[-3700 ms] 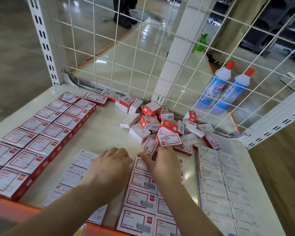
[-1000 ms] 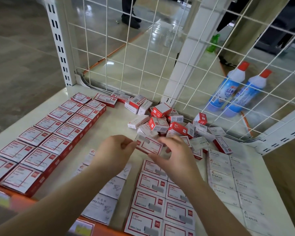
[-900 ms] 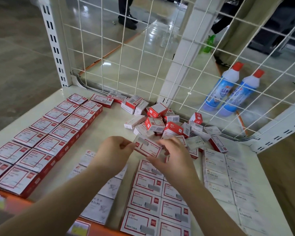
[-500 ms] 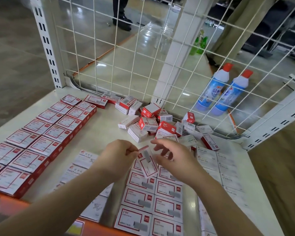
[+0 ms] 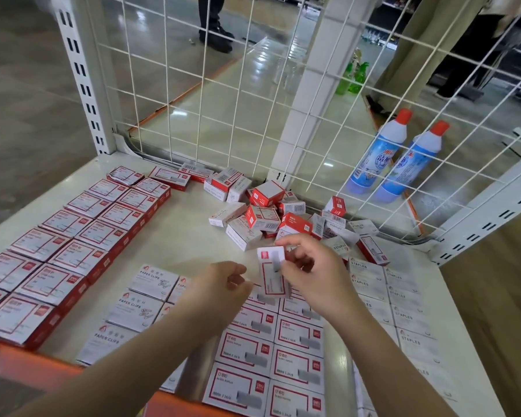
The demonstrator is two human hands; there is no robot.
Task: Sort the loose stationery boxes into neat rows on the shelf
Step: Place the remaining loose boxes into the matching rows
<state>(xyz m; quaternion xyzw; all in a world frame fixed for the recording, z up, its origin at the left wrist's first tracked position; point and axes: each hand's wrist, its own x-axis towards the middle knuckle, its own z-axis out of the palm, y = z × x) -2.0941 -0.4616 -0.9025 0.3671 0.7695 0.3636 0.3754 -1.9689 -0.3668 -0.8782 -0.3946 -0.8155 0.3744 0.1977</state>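
My right hand (image 5: 313, 272) pinches a small white box with a red border (image 5: 272, 275), held tilted just above the far end of the red-bordered staple rows (image 5: 271, 353). Just left of that box, my left hand (image 5: 220, 284) has curled fingers and holds nothing. A loose pile of red and white boxes (image 5: 271, 215) lies at the back of the white shelf (image 5: 181, 233). Neat rows of red boxes (image 5: 73, 242) fill the left side. White paper clip boxes (image 5: 139, 302) lie under my left arm, and white staples boxes (image 5: 397, 302) line the right.
A white wire mesh panel (image 5: 223, 94) closes the back of the shelf. Beyond it, two blue bottles with red caps (image 5: 400, 158) lie on the floor. An orange rail (image 5: 42, 365) marks the shelf's front edge. A person's legs (image 5: 214, 22) stand far behind.
The box passed from my left hand's grip into my right hand, which now holds it alone. My left hand let go and drew back slightly.
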